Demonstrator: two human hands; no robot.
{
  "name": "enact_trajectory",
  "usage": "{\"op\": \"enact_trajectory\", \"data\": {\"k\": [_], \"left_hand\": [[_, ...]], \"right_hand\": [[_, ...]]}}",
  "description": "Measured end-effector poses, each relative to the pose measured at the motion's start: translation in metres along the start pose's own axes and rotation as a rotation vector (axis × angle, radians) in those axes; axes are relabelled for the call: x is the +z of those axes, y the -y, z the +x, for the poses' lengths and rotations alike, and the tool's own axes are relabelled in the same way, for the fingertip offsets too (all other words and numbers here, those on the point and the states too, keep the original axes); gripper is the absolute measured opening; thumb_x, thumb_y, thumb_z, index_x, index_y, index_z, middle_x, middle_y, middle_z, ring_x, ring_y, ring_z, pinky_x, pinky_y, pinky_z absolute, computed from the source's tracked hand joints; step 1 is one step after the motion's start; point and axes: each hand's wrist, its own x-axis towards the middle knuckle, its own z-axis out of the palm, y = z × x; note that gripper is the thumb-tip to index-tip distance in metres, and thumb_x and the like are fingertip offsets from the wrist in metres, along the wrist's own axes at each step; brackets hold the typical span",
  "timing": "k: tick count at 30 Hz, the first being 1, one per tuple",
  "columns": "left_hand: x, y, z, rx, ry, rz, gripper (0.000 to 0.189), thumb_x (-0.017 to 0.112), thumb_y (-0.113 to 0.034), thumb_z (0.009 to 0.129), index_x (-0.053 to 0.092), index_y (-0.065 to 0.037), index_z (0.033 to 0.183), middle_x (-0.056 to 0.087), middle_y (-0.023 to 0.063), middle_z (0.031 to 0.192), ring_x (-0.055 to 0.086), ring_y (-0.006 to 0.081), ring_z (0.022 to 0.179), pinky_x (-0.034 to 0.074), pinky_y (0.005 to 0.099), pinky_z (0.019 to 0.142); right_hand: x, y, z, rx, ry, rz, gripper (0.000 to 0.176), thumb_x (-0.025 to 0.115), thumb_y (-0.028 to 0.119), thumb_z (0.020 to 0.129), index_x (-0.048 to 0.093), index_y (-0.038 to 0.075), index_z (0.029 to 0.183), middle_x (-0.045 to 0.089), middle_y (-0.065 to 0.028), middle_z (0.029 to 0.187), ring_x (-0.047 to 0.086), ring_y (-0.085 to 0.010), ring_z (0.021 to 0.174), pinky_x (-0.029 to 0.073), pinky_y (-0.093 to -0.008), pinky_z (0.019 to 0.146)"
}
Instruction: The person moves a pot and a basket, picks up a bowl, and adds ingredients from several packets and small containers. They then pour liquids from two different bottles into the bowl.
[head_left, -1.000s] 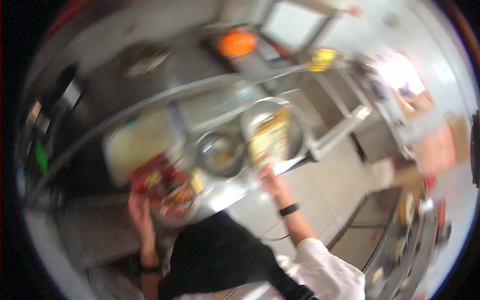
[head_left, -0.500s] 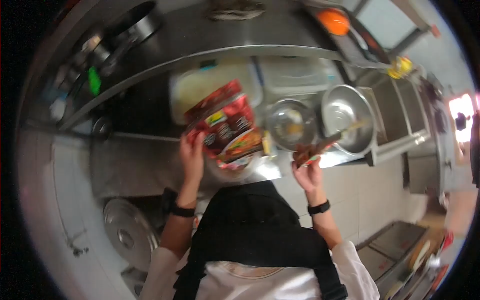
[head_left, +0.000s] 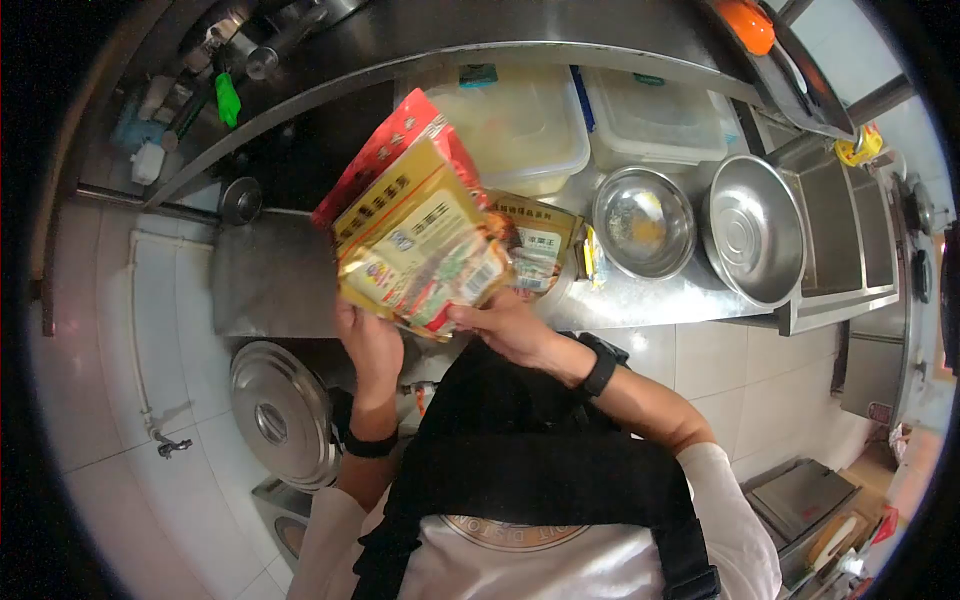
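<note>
The left hand (head_left: 368,345) and the right hand (head_left: 505,325) are raised together above the front edge of the steel tabletop (head_left: 270,285), and between them stands a yellow packet (head_left: 425,250), tilted with its top to the left. The left grip is clenched on the lower left corner of this packet. The right grip grasps its lower right edge, with the thumb lying on the printed front. So the packet rises directly above both grips, touching both.

A red packet (head_left: 385,155) stands just behind the yellow one and shows above its upper edge – which hand carries it, I cannot tell.

On the tabletop behind the right hand lies a third packet (head_left: 540,245), partly covered by the yellow one. To the right of it is a small steel bowl (head_left: 645,220) with something yellowish inside, and beside that a large steel bowl (head_left: 755,240). Further back are two plastic containers (head_left: 655,115) side by side. Low at the left, under the tabletop, a round pot lid (head_left: 280,415) shows.
</note>
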Motion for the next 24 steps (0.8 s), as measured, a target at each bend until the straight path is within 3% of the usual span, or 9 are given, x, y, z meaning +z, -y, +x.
{"op": "enact_trajectory", "data": {"k": [5, 8, 11, 14, 16, 17, 19, 22, 24], "left_hand": [[-0.027, -0.007, -0.018, -0.031, -0.127, 0.009, 0.037, 0.039, -0.020, 0.090, 0.033, -0.003, 0.122, 0.040, 0.0110, 0.122, 0.044, 0.0219, 0.110, 0.038, 0.0370, 0.091], [-0.031, -0.007, -0.029, -0.069, -0.137, 0.048, 0.048, 0.037, -0.036, 0.089, 0.028, -0.007, 0.126, 0.036, 0.0097, 0.126, 0.039, 0.0236, 0.115, 0.034, 0.0393, 0.095], [-0.039, -0.001, -0.030, -0.059, -0.117, -0.258, 0.052, 0.036, -0.042, 0.088, 0.027, -0.008, 0.127, 0.035, 0.0087, 0.128, 0.036, 0.0250, 0.117, 0.032, 0.0407, 0.096], [-0.046, 0.006, -0.022, 0.054, 0.129, -0.309, 0.049, 0.043, -0.033, 0.088, 0.028, -0.007, 0.126, 0.037, 0.0105, 0.126, 0.040, 0.0258, 0.114, 0.035, 0.0407, 0.094], [-0.020, -0.009, -0.018, 0.219, 0.186, 0.464, 0.039, 0.052, -0.010, 0.083, 0.036, 0.000, 0.117, 0.045, 0.0132, 0.116, 0.049, 0.0198, 0.103, 0.043, 0.0330, 0.086], [-0.016, -0.010, -0.015, 0.221, 0.189, 0.460, 0.039, 0.052, -0.010, 0.083, 0.036, 0.000, 0.117, 0.045, 0.0132, 0.116, 0.049, 0.0198, 0.103, 0.043, 0.0330, 0.086], [-0.010, -0.012, -0.010, 0.090, 0.003, 0.282, 0.041, 0.056, 0.001, 0.078, 0.037, 0.001, 0.115, 0.047, 0.0130, 0.113, 0.050, 0.0186, 0.100, 0.044, 0.0316, 0.084], [-0.001, -0.019, -0.003, 0.044, -0.073, -0.011, 0.042, 0.051, -0.007, 0.083, 0.034, 0.001, 0.121, 0.045, 0.0125, 0.117, 0.048, 0.0237, 0.105, 0.041, 0.0386, 0.088], [0.000, -0.020, 0.001, 0.008, -0.051, -0.093, 0.042, 0.050, -0.009, 0.084, 0.035, 0.000, 0.121, 0.046, 0.0122, 0.117, 0.047, 0.0238, 0.106, 0.041, 0.0389, 0.088]], "right_hand": [[0.025, -0.016, 0.016, -0.006, 0.096, 0.067, 0.040, 0.061, 0.015, 0.079, 0.045, 0.004, 0.114, 0.054, -0.0026, 0.105, 0.051, -0.0099, 0.089, 0.041, -0.0241, 0.075], [0.024, -0.030, 0.022, 0.114, 0.129, 0.053, 0.040, 0.061, 0.015, 0.079, 0.045, 0.003, 0.114, 0.054, -0.0028, 0.105, 0.051, -0.0095, 0.087, 0.041, -0.0238, 0.074], [0.026, -0.031, 0.024, 0.121, 0.105, 0.084, 0.040, 0.061, 0.016, 0.079, 0.045, 0.003, 0.113, 0.054, -0.0031, 0.106, 0.051, -0.0090, 0.087, 0.041, -0.0235, 0.074], [0.025, -0.032, 0.027, 0.102, 0.095, 0.132, 0.040, 0.061, 0.016, 0.079, 0.045, 0.003, 0.113, 0.054, -0.0034, 0.106, 0.051, -0.0094, 0.087, 0.041, -0.0236, 0.073], [0.028, -0.022, 0.022, 0.037, 0.081, 0.117, 0.040, 0.062, 0.016, 0.079, 0.045, 0.003, 0.113, 0.054, -0.0043, 0.106, 0.052, -0.0103, 0.089, 0.042, -0.0242, 0.076], [0.026, -0.019, 0.021, 0.033, 0.079, 0.114, 0.040, 0.062, 0.016, 0.079, 0.045, 0.003, 0.113, 0.054, -0.0043, 0.106, 0.052, -0.0103, 0.089, 0.042, -0.0242, 0.076], [0.019, -0.012, 0.018, -0.035, 0.120, -0.265, 0.036, 0.059, 0.015, 0.081, 0.045, 0.002, 0.111, 0.054, -0.0050, 0.103, 0.052, -0.0118, 0.093, 0.043, -0.0253, 0.079], [-0.018, -0.017, 0.006, 0.159, 0.049, -0.181, 0.041, 0.053, 0.019, 0.085, 0.037, 0.004, 0.119, 0.049, -0.0076, 0.111, 0.050, -0.0169, 0.099, 0.040, -0.0293, 0.088], [-0.019, -0.008, -0.005, 0.139, -0.004, -0.003, 0.039, 0.049, 0.021, 0.087, 0.037, 0.004, 0.119, 0.049, -0.0085, 0.111, 0.050, -0.0191, 0.100, 0.040, -0.0320, 0.088]]}}
